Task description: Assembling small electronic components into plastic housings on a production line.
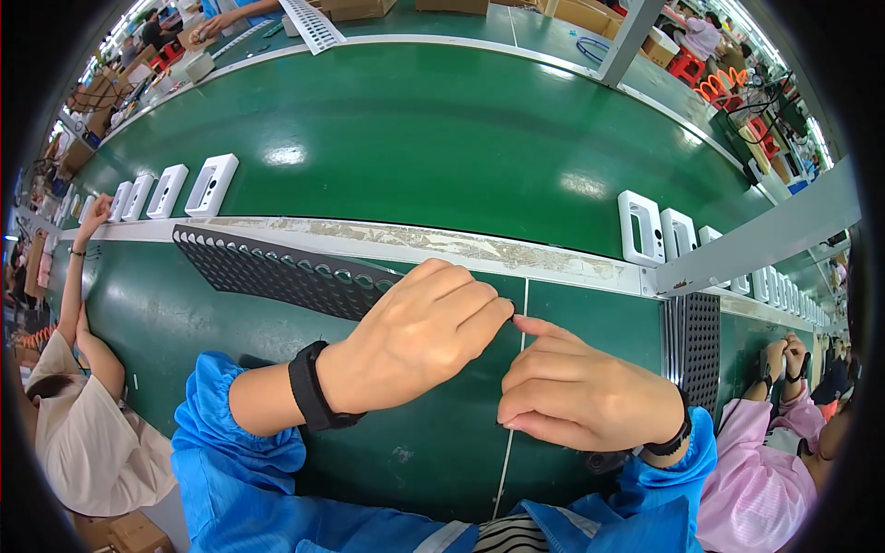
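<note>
My left hand point(415, 336) is closed in a pinch above the green bench, a small black bit showing at its fingertips. Close beside it, my right hand point(590, 392) has its fingers curled in, and its index fingertip almost meets that black bit. Another dark speck shows low on the right hand's fingertips. What either hand holds is too small or hidden to name. Behind my left hand, a black perforated tray point(277, 274) with rows of round holes slants along the bench, partly covered by the hand. Black bands circle both my wrists.
Beyond a pale rail point(442, 241) runs a green conveyor belt point(433, 129). White plastic housings point(212, 184) stand on it at left, and more housings point(641, 228) at right, near a metal post point(765, 226). A stack of black perforated trays point(696, 346) lies right. Co-workers sit on both sides.
</note>
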